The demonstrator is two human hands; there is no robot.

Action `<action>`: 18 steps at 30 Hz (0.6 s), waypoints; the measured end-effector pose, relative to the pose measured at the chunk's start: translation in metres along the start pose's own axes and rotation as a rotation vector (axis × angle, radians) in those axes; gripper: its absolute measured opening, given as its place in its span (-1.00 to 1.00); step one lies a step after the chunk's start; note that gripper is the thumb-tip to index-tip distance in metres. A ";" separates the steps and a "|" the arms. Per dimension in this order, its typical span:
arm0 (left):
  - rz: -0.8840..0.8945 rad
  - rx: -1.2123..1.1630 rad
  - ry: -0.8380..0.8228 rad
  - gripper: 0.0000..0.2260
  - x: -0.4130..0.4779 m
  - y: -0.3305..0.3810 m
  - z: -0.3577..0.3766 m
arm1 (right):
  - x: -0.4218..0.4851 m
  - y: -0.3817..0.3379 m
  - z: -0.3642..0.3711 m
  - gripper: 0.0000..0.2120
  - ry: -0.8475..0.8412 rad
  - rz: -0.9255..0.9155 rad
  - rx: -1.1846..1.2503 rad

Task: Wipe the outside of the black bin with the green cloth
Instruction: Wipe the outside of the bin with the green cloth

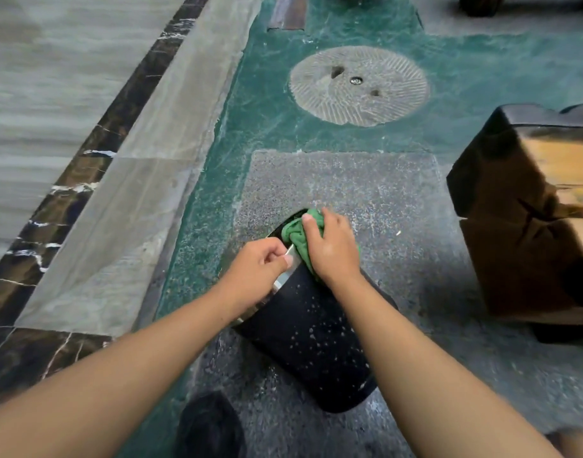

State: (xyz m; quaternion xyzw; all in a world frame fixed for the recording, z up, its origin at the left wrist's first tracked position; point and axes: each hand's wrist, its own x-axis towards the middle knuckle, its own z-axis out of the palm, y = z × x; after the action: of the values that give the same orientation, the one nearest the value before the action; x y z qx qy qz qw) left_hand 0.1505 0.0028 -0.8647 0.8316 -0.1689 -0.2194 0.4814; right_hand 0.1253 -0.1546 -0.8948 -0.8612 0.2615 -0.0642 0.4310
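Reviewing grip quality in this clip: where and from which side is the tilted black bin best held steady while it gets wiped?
Probably at the metal rim, from the left. The black bin lies tipped with its mouth facing away, so the rim edge is exposed; the left hand pinches it there, leaving the side free for the right hand and green cloth.

Black bin (311, 342), white speckles on its side, silver rim band. Green cloth (300, 238). Floor (366, 193) teal-green with grey speckled slab; round grey stone (359, 84) with radial grooves. Dark brown block (528, 206).
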 end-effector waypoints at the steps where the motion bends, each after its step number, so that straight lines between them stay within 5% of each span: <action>1: -0.010 -0.023 -0.007 -0.79 0.001 -0.001 0.000 | 0.006 0.001 0.000 -0.21 -0.027 0.044 -0.021; 5: -0.118 -0.194 0.009 -0.72 -0.002 0.002 -0.004 | 0.015 -0.016 0.002 -0.18 -0.158 0.149 -0.156; 12: -0.344 -0.618 0.106 -0.83 -0.001 0.006 -0.007 | -0.062 -0.026 0.023 -0.39 -0.069 -0.099 -0.270; 18: -0.436 -0.547 0.230 -0.80 0.005 0.001 -0.008 | -0.123 -0.028 0.039 -0.36 -0.008 -0.245 -0.436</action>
State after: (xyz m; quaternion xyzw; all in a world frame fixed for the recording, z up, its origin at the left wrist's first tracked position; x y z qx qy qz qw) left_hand 0.1589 0.0053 -0.8612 0.7079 0.1326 -0.2591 0.6436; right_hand 0.0441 -0.0508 -0.8829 -0.9594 0.1611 -0.0543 0.2249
